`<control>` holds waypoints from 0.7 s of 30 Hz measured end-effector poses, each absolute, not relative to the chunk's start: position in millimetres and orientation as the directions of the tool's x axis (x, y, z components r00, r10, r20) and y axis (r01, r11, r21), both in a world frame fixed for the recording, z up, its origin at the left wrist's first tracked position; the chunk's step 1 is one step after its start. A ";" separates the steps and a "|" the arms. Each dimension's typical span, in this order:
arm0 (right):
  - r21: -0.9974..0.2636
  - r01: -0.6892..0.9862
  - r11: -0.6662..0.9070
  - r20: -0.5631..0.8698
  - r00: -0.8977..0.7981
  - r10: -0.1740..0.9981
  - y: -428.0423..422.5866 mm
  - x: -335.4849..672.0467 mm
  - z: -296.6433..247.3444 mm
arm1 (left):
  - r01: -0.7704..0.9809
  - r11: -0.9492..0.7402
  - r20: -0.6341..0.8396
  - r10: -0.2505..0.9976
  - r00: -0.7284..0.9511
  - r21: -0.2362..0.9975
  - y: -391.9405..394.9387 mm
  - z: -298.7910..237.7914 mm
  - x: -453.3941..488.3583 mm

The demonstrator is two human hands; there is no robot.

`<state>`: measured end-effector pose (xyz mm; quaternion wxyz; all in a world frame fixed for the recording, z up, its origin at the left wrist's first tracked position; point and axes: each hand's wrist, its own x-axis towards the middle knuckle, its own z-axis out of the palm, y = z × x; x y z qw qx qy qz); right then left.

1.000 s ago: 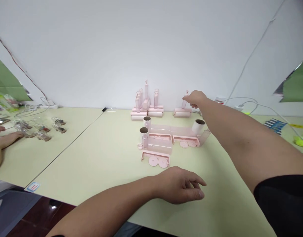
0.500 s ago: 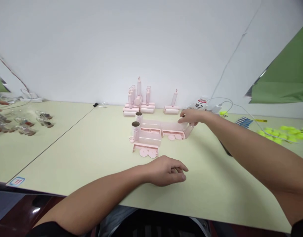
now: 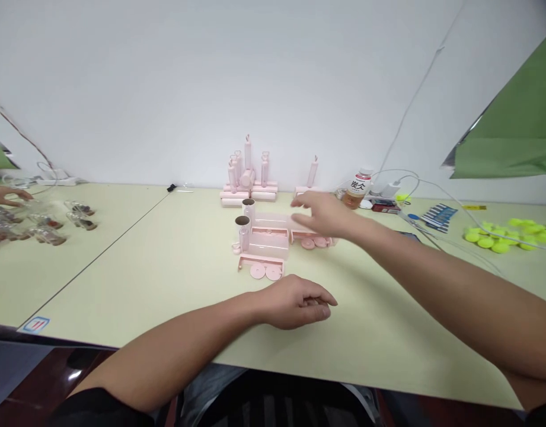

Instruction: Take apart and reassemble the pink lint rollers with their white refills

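Note:
My right hand (image 3: 322, 214) hovers over the right end of a group of pink lint roller parts, fingers apart, with nothing seen in it. It covers part of a clear cover and the pink holder (image 3: 294, 238) below. Left of it stand two paper rolls, the nearer roll (image 3: 242, 223) beside a clear handle (image 3: 245, 238). In front lie another clear cover (image 3: 269, 244), an open pink holder (image 3: 261, 261) and two pink discs (image 3: 257, 271). My left hand (image 3: 297, 302) rests on the table nearer me, fingers loosely bent, thumb apart, holding nothing.
Several pink lint rollers (image 3: 264, 194) stand by the wall. To the right are a labelled bottle (image 3: 357, 188), cables, a blue striped packet (image 3: 439, 217) and yellow-green pieces (image 3: 499, 244). At far left, another person's hand (image 3: 8, 195) is over clear-wrapped items (image 3: 45, 234).
My right hand has moved left, from the right end of the parts to above them, its fingers now more stretched. My left hand stays put. The other person's hand reaches further in.

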<state>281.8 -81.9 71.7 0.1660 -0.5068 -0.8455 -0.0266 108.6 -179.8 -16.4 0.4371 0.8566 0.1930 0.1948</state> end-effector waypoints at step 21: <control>-0.223 0.614 0.757 0.402 -0.650 0.645 -58.7 195.1 26.7 | -0.172 -0.564 0.579 0.814 0.047 0.807 -116.4 49.6 22.9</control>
